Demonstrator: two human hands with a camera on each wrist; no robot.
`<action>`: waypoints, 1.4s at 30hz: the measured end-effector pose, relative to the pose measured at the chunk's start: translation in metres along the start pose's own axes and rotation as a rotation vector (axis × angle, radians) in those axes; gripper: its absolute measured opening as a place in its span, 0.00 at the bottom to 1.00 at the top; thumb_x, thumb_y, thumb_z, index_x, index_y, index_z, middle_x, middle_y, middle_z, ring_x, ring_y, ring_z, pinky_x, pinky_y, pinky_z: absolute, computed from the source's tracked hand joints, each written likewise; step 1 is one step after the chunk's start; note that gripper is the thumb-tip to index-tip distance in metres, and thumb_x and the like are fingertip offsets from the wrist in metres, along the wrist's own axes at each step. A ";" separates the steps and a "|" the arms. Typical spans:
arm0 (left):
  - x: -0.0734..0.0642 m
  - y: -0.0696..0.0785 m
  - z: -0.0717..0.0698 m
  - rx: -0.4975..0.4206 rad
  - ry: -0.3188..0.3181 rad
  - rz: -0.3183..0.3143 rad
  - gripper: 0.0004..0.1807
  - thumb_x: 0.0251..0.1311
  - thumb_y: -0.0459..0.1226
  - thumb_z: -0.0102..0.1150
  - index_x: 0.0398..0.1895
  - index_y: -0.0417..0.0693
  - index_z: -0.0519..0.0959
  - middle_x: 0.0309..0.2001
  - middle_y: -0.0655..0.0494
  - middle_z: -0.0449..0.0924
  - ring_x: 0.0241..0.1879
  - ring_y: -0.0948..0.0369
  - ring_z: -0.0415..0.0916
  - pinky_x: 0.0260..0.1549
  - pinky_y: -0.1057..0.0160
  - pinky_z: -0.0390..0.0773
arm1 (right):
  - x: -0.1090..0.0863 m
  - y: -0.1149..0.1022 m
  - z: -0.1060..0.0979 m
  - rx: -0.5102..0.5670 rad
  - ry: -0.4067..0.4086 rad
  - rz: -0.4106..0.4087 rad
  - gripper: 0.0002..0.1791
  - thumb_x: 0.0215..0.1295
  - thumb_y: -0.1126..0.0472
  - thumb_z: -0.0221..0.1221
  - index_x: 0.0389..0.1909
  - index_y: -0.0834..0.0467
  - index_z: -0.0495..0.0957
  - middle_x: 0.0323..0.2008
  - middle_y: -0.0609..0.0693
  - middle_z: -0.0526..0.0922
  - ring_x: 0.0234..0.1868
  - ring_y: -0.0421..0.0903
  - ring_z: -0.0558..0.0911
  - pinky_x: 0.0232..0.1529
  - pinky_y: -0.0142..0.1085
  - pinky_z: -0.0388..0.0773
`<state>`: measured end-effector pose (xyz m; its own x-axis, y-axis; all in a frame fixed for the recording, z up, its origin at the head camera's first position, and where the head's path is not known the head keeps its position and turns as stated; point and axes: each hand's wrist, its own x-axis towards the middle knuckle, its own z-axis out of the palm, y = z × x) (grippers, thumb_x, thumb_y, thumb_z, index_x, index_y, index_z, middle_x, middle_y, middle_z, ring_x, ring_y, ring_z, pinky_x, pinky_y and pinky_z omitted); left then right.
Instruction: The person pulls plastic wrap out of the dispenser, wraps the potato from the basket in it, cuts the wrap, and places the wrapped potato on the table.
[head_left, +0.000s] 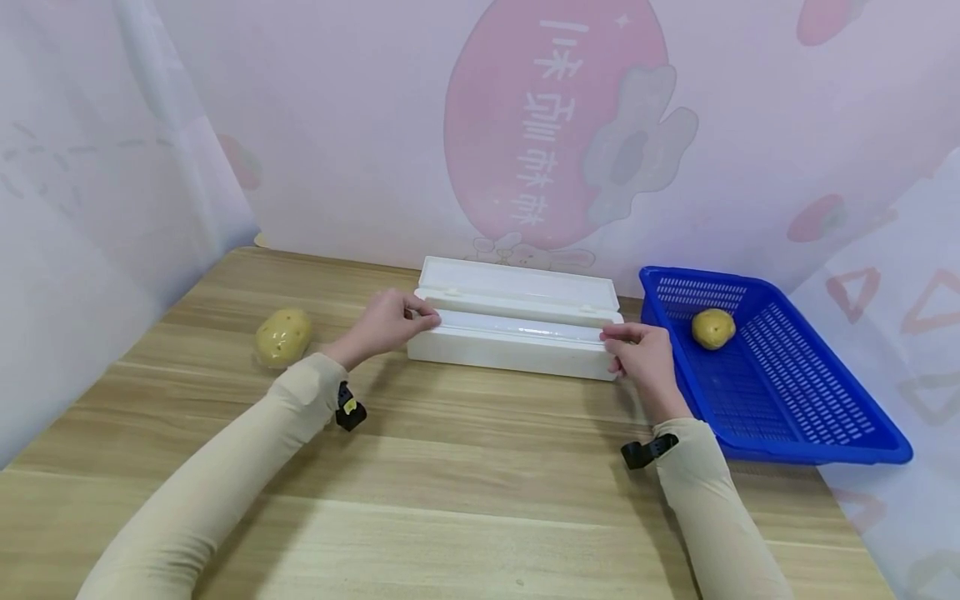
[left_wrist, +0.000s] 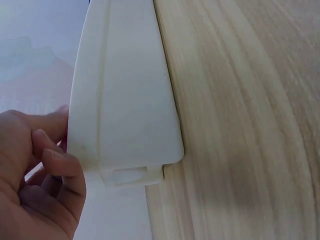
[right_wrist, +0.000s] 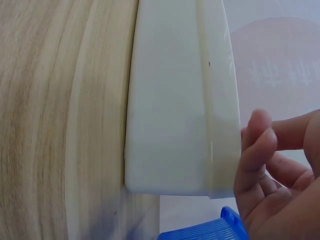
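Observation:
A white cling film dispenser box (head_left: 513, 350) lies on the table with its lid (head_left: 517, 283) raised at the back. Across its opening a shiny sheet of cling film (head_left: 525, 325) shows. At the left end my left hand (head_left: 390, 325) pinches the film's edge between thumb and forefinger; the other fingers curl in, seen in the left wrist view. My right hand (head_left: 641, 354) pinches the film at the opposite end, its fingers bent beside the box rim. The clear film between the fingertips is too fine to make out.
Left of the left hand sits a potato (head_left: 283, 337) covered in shiny film. A blue plastic basket (head_left: 795, 450) stands close by the right hand, with another potato (head_left: 713, 329) inside. Behind the table hangs a printed cloth (head_left: 360, 125).

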<state>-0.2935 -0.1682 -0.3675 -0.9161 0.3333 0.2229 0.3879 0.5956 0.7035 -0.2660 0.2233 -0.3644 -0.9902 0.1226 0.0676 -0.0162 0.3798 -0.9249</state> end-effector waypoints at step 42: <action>-0.001 -0.004 -0.001 -0.093 -0.047 -0.004 0.05 0.68 0.35 0.59 0.40 0.41 0.79 0.39 0.49 0.80 0.24 0.59 0.68 0.21 0.65 0.68 | 0.009 -0.005 -0.002 -0.214 -0.017 0.012 0.08 0.66 0.65 0.63 0.44 0.63 0.84 0.38 0.59 0.82 0.16 0.44 0.75 0.23 0.40 0.80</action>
<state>-0.2942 -0.1716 -0.3696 -0.9111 0.3660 0.1898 0.3711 0.5275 0.7642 -0.2745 0.2241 -0.3580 -0.9923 0.1137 0.0494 0.0236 0.5647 -0.8250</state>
